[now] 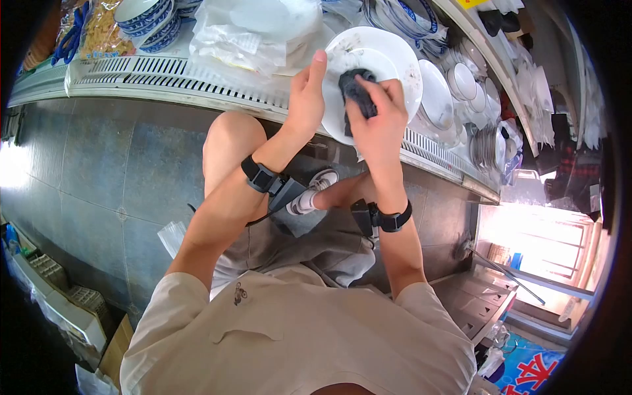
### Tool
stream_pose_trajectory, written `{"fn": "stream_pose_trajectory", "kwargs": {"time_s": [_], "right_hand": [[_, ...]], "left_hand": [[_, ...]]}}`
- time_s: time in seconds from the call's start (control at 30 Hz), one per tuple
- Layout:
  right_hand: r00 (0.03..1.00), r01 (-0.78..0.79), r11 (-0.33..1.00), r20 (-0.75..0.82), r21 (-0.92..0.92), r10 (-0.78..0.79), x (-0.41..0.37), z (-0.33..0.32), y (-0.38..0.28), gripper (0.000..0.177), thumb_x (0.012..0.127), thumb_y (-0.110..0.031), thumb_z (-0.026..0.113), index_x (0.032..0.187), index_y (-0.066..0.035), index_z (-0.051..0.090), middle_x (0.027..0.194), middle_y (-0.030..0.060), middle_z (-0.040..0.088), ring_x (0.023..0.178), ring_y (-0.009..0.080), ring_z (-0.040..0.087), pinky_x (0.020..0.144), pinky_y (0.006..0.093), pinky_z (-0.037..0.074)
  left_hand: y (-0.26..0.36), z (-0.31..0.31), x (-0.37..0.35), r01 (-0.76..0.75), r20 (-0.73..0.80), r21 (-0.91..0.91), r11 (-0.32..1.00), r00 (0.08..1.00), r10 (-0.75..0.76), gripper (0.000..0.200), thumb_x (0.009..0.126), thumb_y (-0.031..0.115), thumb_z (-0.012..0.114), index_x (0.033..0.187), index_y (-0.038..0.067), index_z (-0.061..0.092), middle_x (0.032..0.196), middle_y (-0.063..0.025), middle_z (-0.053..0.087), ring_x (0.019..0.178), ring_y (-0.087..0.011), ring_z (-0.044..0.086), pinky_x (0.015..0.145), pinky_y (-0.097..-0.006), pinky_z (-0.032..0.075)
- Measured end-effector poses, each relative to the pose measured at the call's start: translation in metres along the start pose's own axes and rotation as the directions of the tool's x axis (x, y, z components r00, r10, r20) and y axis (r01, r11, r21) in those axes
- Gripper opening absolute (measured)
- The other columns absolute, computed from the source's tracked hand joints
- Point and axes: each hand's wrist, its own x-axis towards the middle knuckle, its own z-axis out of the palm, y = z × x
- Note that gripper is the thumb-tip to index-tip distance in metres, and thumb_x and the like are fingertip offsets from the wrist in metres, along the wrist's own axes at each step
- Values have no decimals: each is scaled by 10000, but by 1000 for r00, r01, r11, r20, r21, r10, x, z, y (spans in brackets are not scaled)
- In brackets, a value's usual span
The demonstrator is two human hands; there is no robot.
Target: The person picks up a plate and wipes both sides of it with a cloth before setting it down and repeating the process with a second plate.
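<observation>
A large white plate (400, 60) with a faint floral pattern is tilted at the shelf edge. My right hand (380, 122) presses a dark grey cloth (359, 89) onto the plate's face, fingers bent round the cloth. At the plate's left rim is my left hand (307, 99), its thumb pointing up; the other fingers are mostly hidden behind or beside the rim. Both wrists wear black straps with small devices.
The shelf's slotted metal edge (178, 74) runs across the front. On it stand blue-patterned bowls (158, 33), plastic-wrapped items (247, 33) and white dishes (434, 95). Below are my knees and a tiled floor (158, 158). A metal cabinet (461, 299) stands at lower right.
</observation>
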Motion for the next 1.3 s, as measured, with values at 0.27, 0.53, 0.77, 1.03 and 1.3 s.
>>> {"fn": "stream_pose_trajectory", "kwargs": {"time_s": [0.27,0.53,0.77,1.03,1.3], "right_hand": [[990,-140,988,-44,-69,137,-13,-27,29,322,750,-70,792,1069,-33,770,910,130,604,808,312,657,739,391,536],[997,47,999,-61,0,-47,22,1,12,383,759,-103,774,1138,-68,734,993,124,578,893,336,636,768,418,533],[985,-2,996,169,86,-13,-26,-16,0,359,736,-79,775,1094,-84,745,987,102,579,851,318,663,734,411,549],[999,-28,983,-34,-183,22,22,-38,49,323,761,-106,790,1080,-82,743,990,116,607,876,334,670,757,422,551],[992,87,996,87,17,-88,10,0,10,438,733,-90,785,1162,-129,705,1078,105,565,919,332,665,757,416,561]], "left_hand": [[13,9,-7,-147,-13,37,989,989,147,636,1082,527,493,1146,-75,689,958,-55,692,865,-95,587,746,-249,482],[-1,4,-5,-87,27,139,987,996,84,630,1086,520,484,1137,-73,691,936,-51,683,858,-91,585,757,-247,480],[0,5,0,-25,-30,-58,998,999,23,670,1074,553,489,1096,-79,712,980,-71,707,889,-102,600,797,-267,492],[6,12,-6,-84,-6,0,996,996,84,677,1085,550,461,1084,-83,702,994,-89,715,837,-97,625,714,-247,503],[-8,-2,-1,-132,38,96,987,991,128,616,1093,508,471,1140,-70,679,1039,-103,720,937,-126,659,814,-275,533]]}}
